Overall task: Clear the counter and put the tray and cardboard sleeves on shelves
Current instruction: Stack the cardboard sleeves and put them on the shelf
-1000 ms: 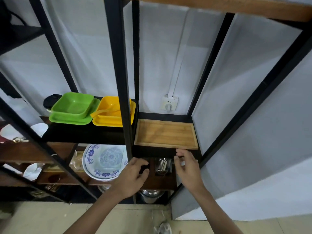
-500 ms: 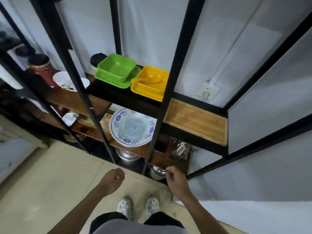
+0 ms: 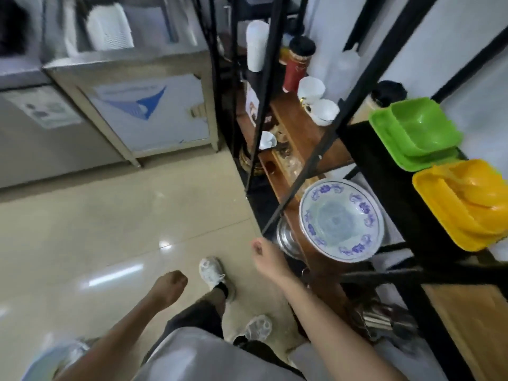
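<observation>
The tray (image 3: 470,325) lies on the black shelf (image 3: 384,171) at its right end, cut off by the frame edge and partly behind a rack post. No cardboard sleeves can be made out. Both hands hang over the floor (image 3: 96,229), empty: left hand (image 3: 169,288) fisted, right hand (image 3: 264,253) loosely curled, just beside the bowl (image 3: 341,218).

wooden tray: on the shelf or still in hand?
On the shelf. The wooden tray lies flat on the black rack; both hands, left and right, are closed and empty.
</observation>
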